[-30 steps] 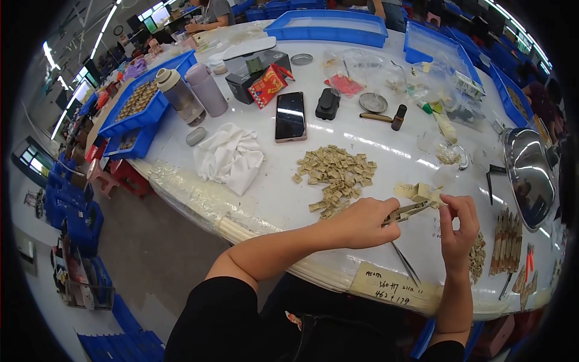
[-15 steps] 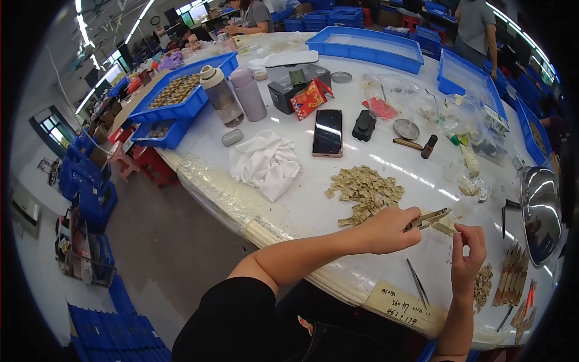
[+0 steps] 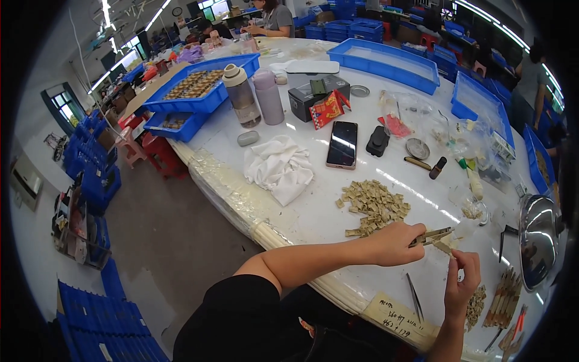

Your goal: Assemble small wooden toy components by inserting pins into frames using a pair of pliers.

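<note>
My left hand [image 3: 395, 244] is closed round a metal hand tool with two long jaws [image 3: 435, 234], perhaps pliers or a clamp; its handle is hidden in the fist. Close beside the jaws, my right hand [image 3: 462, 279] pinches the edge of a small flat tan piece [image 3: 443, 247]. Whether the jaws touch that piece I cannot tell. Just beyond my left hand lies a heap of small tan pieces [image 3: 377, 205]. A pair of tweezers [image 3: 415, 295] rests on the white table [image 3: 325, 223] between my forearms. To the right of my right wrist is a smaller heap of pieces [image 3: 476, 306].
A crumpled white cloth [image 3: 278, 169], phone [image 3: 342, 145] and black case [image 3: 378, 141] lie farther back. Bottles [image 3: 268, 96] and blue trays [image 3: 386, 63] stand behind. At right are a shiny metal dome [image 3: 538, 241], several brownish strips [image 3: 504, 297] and an orange-handled tool [image 3: 520, 320].
The view has shifted, so the table's things appear lower and farther right. My right hand has moved slightly nearer me relative to the tool, and the tan piece is tilted differently.
</note>
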A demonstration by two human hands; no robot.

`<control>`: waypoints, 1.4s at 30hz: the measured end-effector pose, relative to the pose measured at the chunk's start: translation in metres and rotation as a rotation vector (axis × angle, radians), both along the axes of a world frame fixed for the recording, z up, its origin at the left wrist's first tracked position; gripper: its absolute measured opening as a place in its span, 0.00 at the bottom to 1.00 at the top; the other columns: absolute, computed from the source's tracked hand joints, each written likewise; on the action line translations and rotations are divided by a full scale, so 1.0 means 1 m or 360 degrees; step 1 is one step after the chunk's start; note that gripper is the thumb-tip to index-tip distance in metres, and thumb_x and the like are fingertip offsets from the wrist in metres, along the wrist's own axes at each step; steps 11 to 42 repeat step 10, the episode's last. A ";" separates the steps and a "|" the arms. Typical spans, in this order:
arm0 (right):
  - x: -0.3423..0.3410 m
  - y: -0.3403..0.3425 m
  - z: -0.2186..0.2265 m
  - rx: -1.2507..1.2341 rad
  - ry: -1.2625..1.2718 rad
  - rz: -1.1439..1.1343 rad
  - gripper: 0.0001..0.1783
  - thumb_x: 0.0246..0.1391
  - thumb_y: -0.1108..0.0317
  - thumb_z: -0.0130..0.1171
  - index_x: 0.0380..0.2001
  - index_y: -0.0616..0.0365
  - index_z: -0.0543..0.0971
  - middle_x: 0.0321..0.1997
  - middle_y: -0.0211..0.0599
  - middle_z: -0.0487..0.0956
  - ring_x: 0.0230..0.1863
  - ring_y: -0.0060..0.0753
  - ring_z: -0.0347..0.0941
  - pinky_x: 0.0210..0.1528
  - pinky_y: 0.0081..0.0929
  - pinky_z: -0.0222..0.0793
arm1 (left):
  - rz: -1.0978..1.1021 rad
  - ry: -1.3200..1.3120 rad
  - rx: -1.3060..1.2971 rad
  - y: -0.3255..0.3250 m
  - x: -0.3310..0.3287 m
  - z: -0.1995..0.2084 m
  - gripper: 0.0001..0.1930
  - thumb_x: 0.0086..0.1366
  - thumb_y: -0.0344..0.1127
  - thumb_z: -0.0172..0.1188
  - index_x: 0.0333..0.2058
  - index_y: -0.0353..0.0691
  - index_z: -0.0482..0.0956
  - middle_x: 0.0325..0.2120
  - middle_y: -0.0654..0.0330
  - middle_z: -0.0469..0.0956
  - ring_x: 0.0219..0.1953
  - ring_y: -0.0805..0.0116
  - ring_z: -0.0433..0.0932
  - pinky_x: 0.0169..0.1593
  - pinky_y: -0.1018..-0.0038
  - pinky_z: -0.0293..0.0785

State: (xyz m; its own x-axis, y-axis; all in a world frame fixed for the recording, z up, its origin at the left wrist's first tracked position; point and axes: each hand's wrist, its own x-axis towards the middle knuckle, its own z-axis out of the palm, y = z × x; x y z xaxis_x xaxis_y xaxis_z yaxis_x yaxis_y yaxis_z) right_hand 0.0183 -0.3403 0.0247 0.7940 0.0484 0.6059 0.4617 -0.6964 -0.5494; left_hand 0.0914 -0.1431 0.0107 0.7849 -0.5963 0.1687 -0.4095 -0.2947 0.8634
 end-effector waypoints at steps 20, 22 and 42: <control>0.038 0.034 0.001 0.0036 0.0265 -0.0010 0.08 0.50 0.80 0.50 0.34 0.62 0.76 0.28 0.33 0.70 0.25 0.24 0.62 0.29 0.17 0.60 | 0.0050 0.0144 -0.0571 0.043 0.006 0.045 0.13 0.53 0.38 0.47 0.31 0.33 0.70 0.20 0.50 0.75 0.20 0.55 0.69 0.28 0.66 0.67; 0.038 0.034 0.001 0.0036 0.0265 -0.0010 0.08 0.50 0.80 0.50 0.34 0.62 0.76 0.28 0.33 0.70 0.25 0.24 0.62 0.29 0.17 0.60 | 0.0050 0.0144 -0.0571 0.043 0.006 0.045 0.13 0.53 0.38 0.47 0.31 0.33 0.70 0.20 0.50 0.75 0.20 0.55 0.69 0.28 0.66 0.67; 0.038 0.034 0.001 0.0036 0.0265 -0.0010 0.08 0.50 0.80 0.50 0.34 0.62 0.76 0.28 0.33 0.70 0.25 0.24 0.62 0.29 0.17 0.60 | 0.0050 0.0144 -0.0571 0.043 0.006 0.045 0.13 0.53 0.38 0.47 0.31 0.33 0.70 0.20 0.50 0.75 0.20 0.55 0.69 0.28 0.66 0.67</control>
